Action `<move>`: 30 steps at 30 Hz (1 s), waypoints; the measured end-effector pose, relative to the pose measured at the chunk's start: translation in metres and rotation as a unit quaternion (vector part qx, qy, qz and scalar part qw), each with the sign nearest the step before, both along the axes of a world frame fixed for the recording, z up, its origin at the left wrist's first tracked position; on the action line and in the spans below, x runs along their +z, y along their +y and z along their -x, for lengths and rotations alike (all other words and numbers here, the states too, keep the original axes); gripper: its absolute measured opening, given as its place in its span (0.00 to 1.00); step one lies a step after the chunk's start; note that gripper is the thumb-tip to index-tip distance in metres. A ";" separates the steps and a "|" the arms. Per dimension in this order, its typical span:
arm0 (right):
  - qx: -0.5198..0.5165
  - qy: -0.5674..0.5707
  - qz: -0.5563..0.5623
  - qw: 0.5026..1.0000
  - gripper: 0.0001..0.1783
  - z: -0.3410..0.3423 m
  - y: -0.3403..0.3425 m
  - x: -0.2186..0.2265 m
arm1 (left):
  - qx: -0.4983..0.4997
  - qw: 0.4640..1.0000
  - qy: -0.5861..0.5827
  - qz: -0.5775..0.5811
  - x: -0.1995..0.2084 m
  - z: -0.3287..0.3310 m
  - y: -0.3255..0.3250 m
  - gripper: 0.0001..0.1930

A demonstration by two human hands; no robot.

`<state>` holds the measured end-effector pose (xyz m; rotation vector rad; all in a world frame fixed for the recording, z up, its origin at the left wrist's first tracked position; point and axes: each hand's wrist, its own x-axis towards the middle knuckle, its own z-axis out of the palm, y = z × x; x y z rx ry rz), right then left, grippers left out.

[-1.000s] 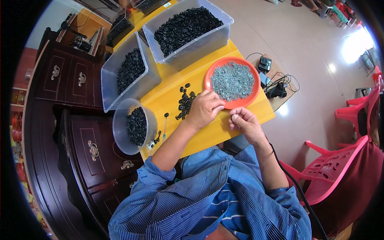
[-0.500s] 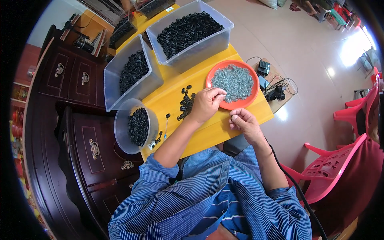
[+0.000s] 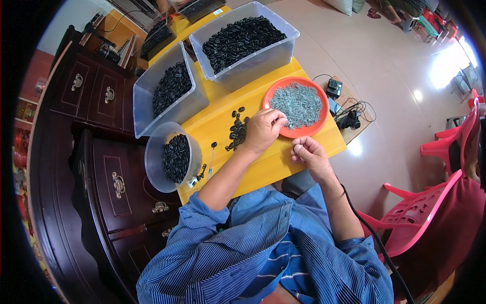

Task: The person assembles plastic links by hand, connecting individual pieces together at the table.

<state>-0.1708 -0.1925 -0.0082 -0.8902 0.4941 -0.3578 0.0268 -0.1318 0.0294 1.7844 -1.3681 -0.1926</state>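
Note:
An orange round plate [image 3: 269, 96] heaped with small silvery metal pieces [image 3: 298, 104] lies on the yellow table. My left hand [image 3: 264, 130] is at its near left rim, thumb and forefinger pinched together beside the metal pieces; what they hold, if anything, is too small to name. Just below the plate, my right hand [image 3: 310, 153] is closed, its thumb pressed on curled fingers. Whatever sits in that grip is hidden. To the left of my left hand lies a loose group of small black oval pieces [image 3: 237, 133], partly covered by that hand and wrist.
Two clear bins [image 3: 245, 65] [image 3: 195, 104] and a round clear tub [image 3: 152, 159] hold many black pieces. A thin screwdriver-like tool [image 3: 211, 162] lies near the tub. Dark wooden drawers [image 3: 109, 177] flank the left side. A pink chair [image 3: 410, 218] and a cabled device [image 3: 349, 119] are at right.
Both hands keep nearly the same place and pinched pose. The whole view has shifted slightly, with the bins and plate a little to the right.

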 end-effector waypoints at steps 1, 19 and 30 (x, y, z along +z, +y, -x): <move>0.000 0.000 0.001 1.000 0.07 0.000 0.000 0.001 | -0.002 1.000 0.029 -0.004 0.000 0.001 0.000 0.04; -0.074 -0.001 0.011 0.997 0.09 -0.010 -0.004 0.016 | -0.096 0.934 0.344 -0.026 0.010 0.023 0.012 0.05; -0.107 -0.028 0.139 0.984 0.06 -0.021 -0.009 0.018 | -0.079 0.978 0.195 -0.009 0.017 0.025 0.018 0.04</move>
